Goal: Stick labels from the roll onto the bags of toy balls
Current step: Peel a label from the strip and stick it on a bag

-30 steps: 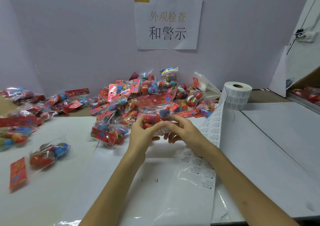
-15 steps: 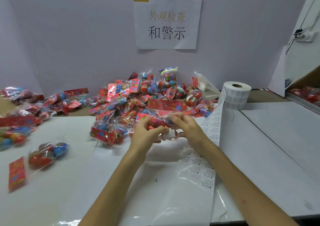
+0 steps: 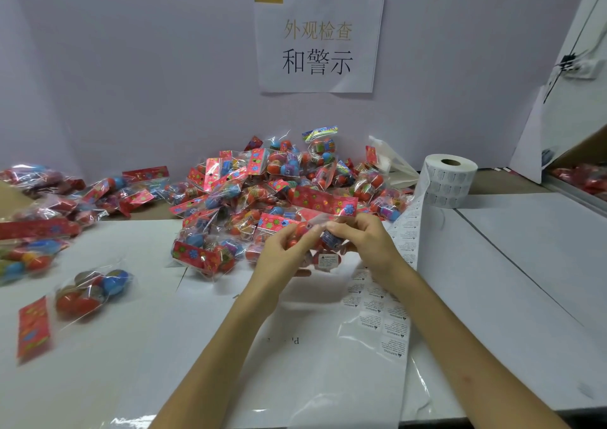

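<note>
Gripping one clear bag [image 3: 331, 238] of toy balls with left hand [image 3: 282, 254] and right hand [image 3: 368, 241], fingers curled tight round it, just left of the label roll [image 3: 450, 182]. Crinkly and see-through, with orange-red balls and a blue one inside. Red card with bright flowers across the top. Small white label [image 3: 328, 260] stuck low on the front. Held above the bench [image 3: 509, 280]. Big heap of bags [image 3: 262, 185] farther left of the roll. Long strip of labels [image 3: 387, 313] running down from the roll.
</note>
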### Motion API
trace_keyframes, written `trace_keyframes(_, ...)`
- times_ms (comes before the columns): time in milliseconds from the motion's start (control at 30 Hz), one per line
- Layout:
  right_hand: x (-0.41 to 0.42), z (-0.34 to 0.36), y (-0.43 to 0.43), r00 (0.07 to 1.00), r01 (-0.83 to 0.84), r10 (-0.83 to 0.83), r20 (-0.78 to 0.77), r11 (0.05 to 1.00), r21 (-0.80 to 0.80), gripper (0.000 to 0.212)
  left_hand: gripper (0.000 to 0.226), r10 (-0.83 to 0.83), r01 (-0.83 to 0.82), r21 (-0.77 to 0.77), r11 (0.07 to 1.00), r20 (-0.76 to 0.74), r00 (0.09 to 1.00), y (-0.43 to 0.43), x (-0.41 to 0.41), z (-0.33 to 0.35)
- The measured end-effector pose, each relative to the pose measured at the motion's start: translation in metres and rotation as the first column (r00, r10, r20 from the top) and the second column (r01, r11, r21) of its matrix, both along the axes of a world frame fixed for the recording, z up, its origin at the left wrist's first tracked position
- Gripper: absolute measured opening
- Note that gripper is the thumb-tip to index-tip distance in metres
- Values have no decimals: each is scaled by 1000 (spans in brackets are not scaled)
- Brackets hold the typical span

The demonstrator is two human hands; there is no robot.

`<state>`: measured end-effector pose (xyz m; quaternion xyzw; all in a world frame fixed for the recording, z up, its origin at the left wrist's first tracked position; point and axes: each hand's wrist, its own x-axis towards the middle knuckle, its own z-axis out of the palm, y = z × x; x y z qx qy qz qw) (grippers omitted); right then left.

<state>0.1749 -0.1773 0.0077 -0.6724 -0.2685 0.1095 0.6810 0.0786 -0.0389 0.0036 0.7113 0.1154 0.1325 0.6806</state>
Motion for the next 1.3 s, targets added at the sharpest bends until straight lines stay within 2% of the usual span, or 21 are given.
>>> trace_keyframes(233,-4,2,-2,999,-48,50,19,993,-110,23,15,87,-82,-63,995,76,993,1,-3,4)
trace_keyframes(367,-3,4,-7,999,-43,44,10,995,-93,6,17,128,-124,-41,991,114,985,3,-1,5)
trace_keyframes(467,-2,4,-7,998,-49,51,21,997,-57,11,23,158,-153,-60,986,107,982,3,1,5)
trace_keyframes(567,-2,3,-6,998,-38,41,40,997,-72,7,23,180,-171,-95,981,95,979,4,2,4)
trace_keyframes(667,0,3,-6,999,17,-13,53,997,-73,15,11,177,-164,-89,982,176,968,5,0,4)
trace_keyframes(733,1,6,-7,999,11,-14,-51,999,-51,24,5,142,-134,-49,990,283,949,4,-3,4)
trace_keyframes(800,1,8,-10,970,-89,90,-224,996,12,40,25,142,-227,187,956,385,912,3,-2,2)
trace_keyframes(867,3,9,-11,911,-184,216,-351,975,121,50,38,136,-356,424,833,466,874,2,0,1)
trace_keyframes(900,5,8,-12,893,-195,240,-381,969,153,55,40,122,-384,482,788,488,864,1,0,1)
trace_keyframes(1000,7,6,-12,866,-173,255,-429,960,221,61,35,56,-324,499,803,479,876,-2,1,0)
trace_keyframes(1067,6,6,-12,884,-157,236,-403,963,220,45,38,55,-303,496,813,454,889,-3,1,-1)
trace_keyframes(1133,4,7,-12,917,-158,216,-335,969,192,31,49,98,-351,494,795,467,879,-2,1,-1)
trace_keyframes(1167,5,7,-12,925,-141,200,-322,970,199,32,56,124,-370,490,789,464,877,-1,1,-1)
trace_keyframes(1300,7,10,-13,900,-34,155,-407,956,290,30,78,192,-351,400,847,386,902,4,2,2)
